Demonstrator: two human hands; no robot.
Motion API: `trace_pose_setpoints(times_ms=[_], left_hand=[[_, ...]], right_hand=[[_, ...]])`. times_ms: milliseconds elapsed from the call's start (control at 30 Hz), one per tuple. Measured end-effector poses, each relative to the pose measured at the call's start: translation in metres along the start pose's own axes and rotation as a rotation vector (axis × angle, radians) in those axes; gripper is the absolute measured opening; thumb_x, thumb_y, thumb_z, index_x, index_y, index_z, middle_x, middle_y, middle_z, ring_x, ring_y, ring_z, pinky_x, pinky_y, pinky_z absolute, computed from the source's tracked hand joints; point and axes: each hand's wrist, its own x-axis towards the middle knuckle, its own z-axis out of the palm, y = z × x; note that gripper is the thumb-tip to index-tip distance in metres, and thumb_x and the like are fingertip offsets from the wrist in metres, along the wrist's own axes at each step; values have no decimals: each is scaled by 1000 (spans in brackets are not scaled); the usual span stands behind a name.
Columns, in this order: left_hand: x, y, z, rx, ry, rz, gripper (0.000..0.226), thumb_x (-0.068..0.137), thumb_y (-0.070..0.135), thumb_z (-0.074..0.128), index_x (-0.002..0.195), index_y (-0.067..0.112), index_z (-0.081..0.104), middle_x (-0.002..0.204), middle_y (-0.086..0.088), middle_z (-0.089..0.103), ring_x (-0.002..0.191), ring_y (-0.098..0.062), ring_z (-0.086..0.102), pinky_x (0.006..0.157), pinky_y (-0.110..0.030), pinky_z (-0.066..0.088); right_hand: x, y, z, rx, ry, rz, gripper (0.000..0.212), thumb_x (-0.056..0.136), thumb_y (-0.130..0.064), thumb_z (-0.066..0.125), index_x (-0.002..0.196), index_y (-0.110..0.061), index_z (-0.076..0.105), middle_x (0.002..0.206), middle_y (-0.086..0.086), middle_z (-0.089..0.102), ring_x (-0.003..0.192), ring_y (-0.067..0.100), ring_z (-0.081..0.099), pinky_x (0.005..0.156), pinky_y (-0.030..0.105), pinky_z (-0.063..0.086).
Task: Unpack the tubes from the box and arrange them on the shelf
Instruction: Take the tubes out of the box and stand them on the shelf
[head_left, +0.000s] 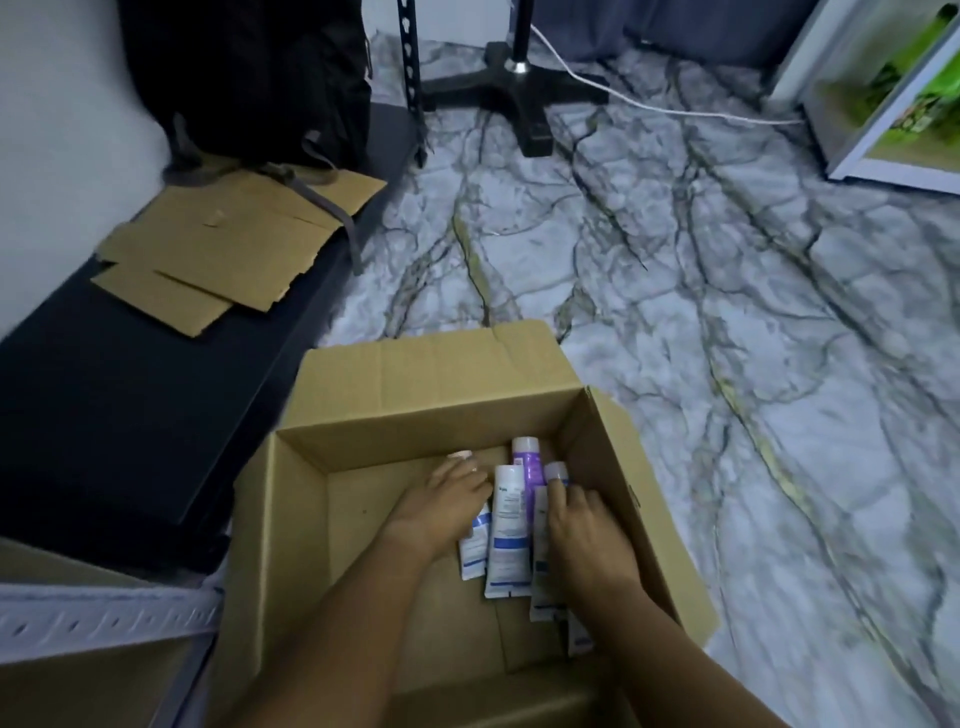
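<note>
Both hands are down in the open cardboard box (415, 395) on the floor. The left hand (441, 506) lies over a white tube (474, 545), fingers bent, maybe holding it. The right hand (584, 530) covers more tubes (506, 530); I cannot tell its hold. A purple tube (527, 460) peeks out behind.

Two bare forearms, no sleeves in view, left grip (447, 501), right grip (584, 532), short nails
</note>
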Motion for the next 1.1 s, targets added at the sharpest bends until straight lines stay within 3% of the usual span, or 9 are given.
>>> trace_pose_setpoints(times_ms=[133, 300, 433, 533, 767, 867, 967, 1033, 1100], left_hand=[[-14, 4, -1, 103, -69, -11, 47, 83, 22, 70, 127, 15, 55, 134, -6, 43, 132, -26, 35, 109, -40, 29], [-44, 7, -5, 77, -99, -7, 32, 98, 13, 45, 129, 19, 50, 130, -6, 52, 125, -26, 46, 100, -41, 37], [-76, 4, -15, -208, -81, -111, 40, 92, 26, 60, 131, 30, 52, 126, -2, 57, 114, -24, 55, 90, -37, 49], [-107, 4, -32, -547, 70, -263, 29, 83, 23, 72, 109, 28, 61, 109, 4, 64, 100, -15, 61, 81, -28, 47], [-192, 15, -80, -997, 419, -429, 22, 85, 15, 73, 99, 29, 64, 90, 19, 73, 78, 3, 68, 71, -25, 54], [-225, 18, -107, -1076, 557, -472, 14, 87, 13, 72, 95, 22, 64, 89, 13, 74, 77, -6, 71, 65, -31, 58], [-261, 25, -139, -1108, 710, -476, 19, 86, 11, 74, 96, 25, 65, 88, 15, 75, 81, 0, 70, 71, -21, 56], [-282, 28, -157, -1116, 816, -481, 19, 85, 13, 75, 96, 25, 66, 88, 12, 75, 80, 2, 69, 71, -18, 54], [-303, 33, -173, -1122, 917, -474, 17, 85, 14, 76, 96, 22, 66, 90, 11, 75, 80, -1, 70, 69, -17, 53]], right_hand=[[6, 5, -7, -241, -107, -104, 52, 94, -13, 52, 142, -13, 34, 137, 15, 48, 123, 31, 45, 100, 38, 41], [5, 5, -14, -545, -211, -262, 39, 96, -24, 56, 133, -11, 53, 139, 13, 53, 134, 32, 37, 108, 42, 32], [-11, 10, -28, -524, -174, -350, 43, 96, -24, 56, 135, -7, 50, 138, 15, 51, 132, 31, 40, 106, 42, 33], [-24, 12, -46, -469, -112, -364, 38, 97, -20, 53, 132, -7, 52, 137, 17, 51, 130, 33, 41, 105, 43, 33], [-64, 2, -97, -57, -95, -275, 46, 92, -32, 58, 132, -10, 49, 131, 12, 55, 118, 29, 56, 95, 35, 43], [-91, -5, -116, 258, -42, -274, 26, 87, -34, 60, 105, -16, 54, 106, 5, 63, 101, 26, 61, 79, 33, 44], [-114, -19, -130, 511, 57, -308, 20, 84, -35, 65, 86, -20, 53, 84, -1, 65, 78, 15, 60, 71, 34, 48], [-128, -36, -142, 670, 92, -369, 11, 86, -28, 69, 88, -27, 59, 82, -3, 69, 75, 7, 63, 73, 29, 51], [-141, -55, -154, 809, 115, -432, 14, 86, -26, 70, 98, -28, 65, 88, -2, 73, 83, 12, 68, 80, 35, 57]])
